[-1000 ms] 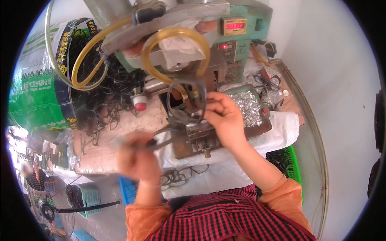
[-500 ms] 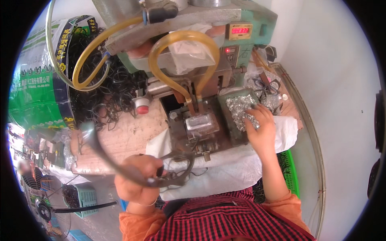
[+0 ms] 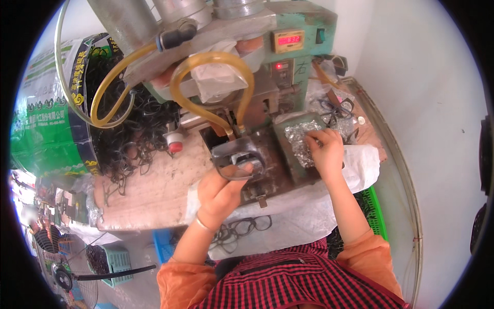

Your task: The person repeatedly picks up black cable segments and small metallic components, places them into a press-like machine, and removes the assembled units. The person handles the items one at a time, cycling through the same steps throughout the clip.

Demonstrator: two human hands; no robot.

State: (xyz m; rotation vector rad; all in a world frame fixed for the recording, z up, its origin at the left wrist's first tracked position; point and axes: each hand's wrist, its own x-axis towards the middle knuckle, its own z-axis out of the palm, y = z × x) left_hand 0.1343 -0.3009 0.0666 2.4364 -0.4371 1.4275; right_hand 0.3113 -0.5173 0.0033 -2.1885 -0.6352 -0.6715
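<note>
Wearing a red checked top with orange sleeves, leaning over the white-draped front edge of the counter [image 3: 154, 190]. Lying in loose loops on that cloth, just in front of the body, a few black eyeglass frames [image 3: 242, 229].

Having come up from the lap over the last half second, the left hand [image 3: 221, 190] now pressing a dark eyeglass frame [image 3: 239, 162] onto the metal fixture [image 3: 257, 159] of the green press machine [image 3: 278, 62], grip closed around the frame's lower rim, thumb on top. Suggesting the frame is being seated under the press head rather than carried.

Meanwhile staying at the tray of small silvery parts [image 3: 301, 141] just right of the fixture, the right hand [image 3: 324, 149], fingertips pinched down among the pieces; whether holding one, cannot tell. Likely picking the next small part for the seated frame.

Arching over the fixture, yellow hoses [image 3: 211, 77]. Farther left, heaped against a green printed sack [image 3: 46, 129], a pile of black frames [image 3: 128, 134], with a red button [image 3: 175, 147] beside it.
</note>
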